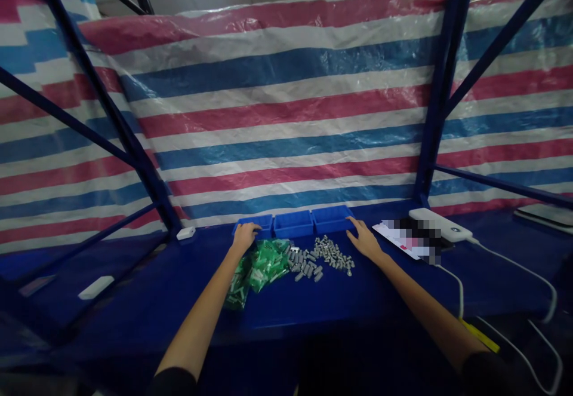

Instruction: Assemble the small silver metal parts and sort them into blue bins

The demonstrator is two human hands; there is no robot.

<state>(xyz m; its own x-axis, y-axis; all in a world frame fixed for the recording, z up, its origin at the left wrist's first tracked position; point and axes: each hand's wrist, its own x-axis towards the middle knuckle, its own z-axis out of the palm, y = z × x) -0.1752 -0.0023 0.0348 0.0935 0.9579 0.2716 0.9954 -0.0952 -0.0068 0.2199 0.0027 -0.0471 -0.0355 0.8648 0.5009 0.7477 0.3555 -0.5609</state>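
Note:
Three small blue plastic trays stand in a row at the back of the blue shelf: a left tray [265, 224], a middle tray [293, 224] and a right tray [331, 218]. My left hand [244, 237] lies at the left tray's near side, fingers stretched over its rim. At the right tray's outer end is my right hand [363, 239], its fingers apart and fingertips close to the corner; contact is unclear. In front of the trays lie green-filled clear bags [268, 264], a pile of grey cylindrical pieces [305, 264] and a pile of small silvery metal pieces [332, 254].
To the right are a phone-like device with a blurred screen [403, 238], a white power bank [439, 224] and white cables [514, 255]. White small boxes [185, 233] sit to the left. Blue rack posts [432, 115] and striped sheeting [286, 109] enclose the shelf.

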